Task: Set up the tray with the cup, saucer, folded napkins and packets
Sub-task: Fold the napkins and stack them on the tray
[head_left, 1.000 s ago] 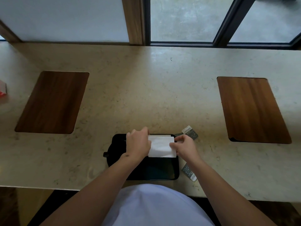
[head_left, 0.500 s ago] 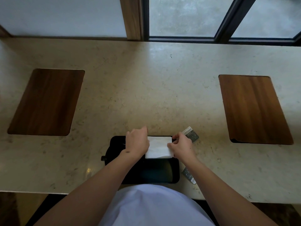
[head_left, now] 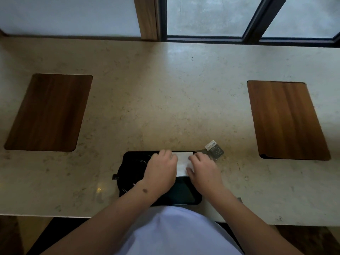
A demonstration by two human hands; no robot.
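A black tray lies at the near edge of the stone counter, right in front of me. A dark cup and saucer sit at its left end, hard to make out against the tray. A white napkin lies across the tray's far half. My left hand presses flat on the napkin's left part and my right hand on its right part, so only a narrow strip shows between them. A grey and white packet lies on the counter just beyond the tray's right corner.
Two dark wooden inlays sit in the counter, one at the left and one at the right. A window with dark frames runs along the far edge. The counter's near edge is close to my body.
Both hands have closed in over the napkin, covering more of it; the visible white area has narrowed. The packet near my right forearm is now hidden.
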